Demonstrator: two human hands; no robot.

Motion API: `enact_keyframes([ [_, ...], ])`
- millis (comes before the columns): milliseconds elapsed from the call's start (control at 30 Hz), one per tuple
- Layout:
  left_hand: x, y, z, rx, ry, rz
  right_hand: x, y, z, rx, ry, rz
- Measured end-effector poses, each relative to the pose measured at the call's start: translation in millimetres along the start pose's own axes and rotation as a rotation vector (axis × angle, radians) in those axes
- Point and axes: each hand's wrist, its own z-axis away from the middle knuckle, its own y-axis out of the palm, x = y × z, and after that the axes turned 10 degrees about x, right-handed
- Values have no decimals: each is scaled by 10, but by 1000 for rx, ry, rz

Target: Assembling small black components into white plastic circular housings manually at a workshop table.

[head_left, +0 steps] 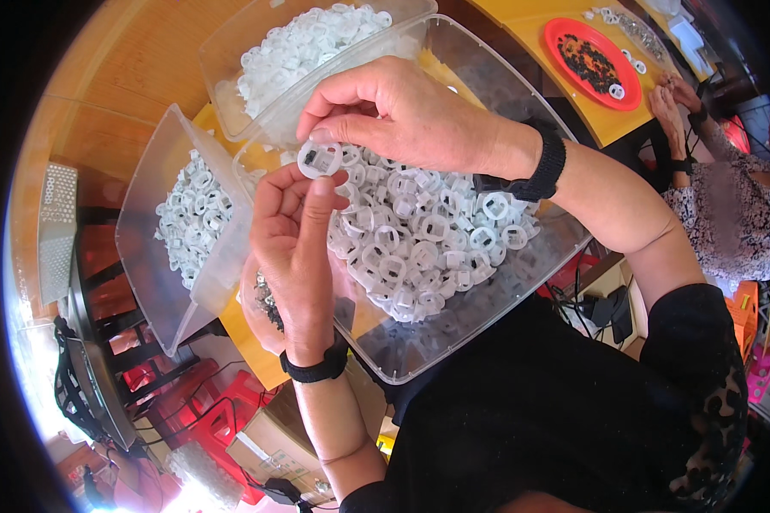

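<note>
Above and left of the middle of the frame, a pale plastic ring [328, 157] with a small dark piece inside it is held up between two bare hands. The left hand [293, 232], reaching up from the lower part of the frame, has its grip pinching the ring's lower edge between thumb and fingers. The right hand [406, 111], coming across from the right, has its grip pinching the upper edge, thumb and fingertips close together. Each wrist wears a black band [316, 366].

Behind and below the hands, at the middle of the frame, a large clear tub [393, 363] holds a heap of similar white rings [432, 235]. A second clear box [222, 85] at the upper left of centre holds more white pieces [308, 47], and a third clear box [150, 295], left of centre and tilted, holds another pile [194, 222]. Partly hidden behind the left hand is a round dish [274, 342] of small metal-looking bits [268, 299]. Yellow shows on the table [250, 338] beneath.

Toward the upper right of the frame, a red plate [626, 103] carries small dark bits [583, 58] and one white ring [617, 91]. Just beside it, another person's hands [672, 98] are near the table edge. At the lower left stand red stools [228, 423] and a cardboard box [287, 440].
</note>
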Motion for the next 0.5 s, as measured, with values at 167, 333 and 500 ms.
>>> enact_keyframes([
  [167, 25, -20, -4, 6, 19, 20, 12, 12, 5, -37, -40, 5],
  [333, 11, -22, 15, 5, 9, 17, 41, -9, 1, -23, -7, -122],
  [500, 3, -24, 19, 0, 19, 28, 47, -26, 2, 2, 15, -231],
])
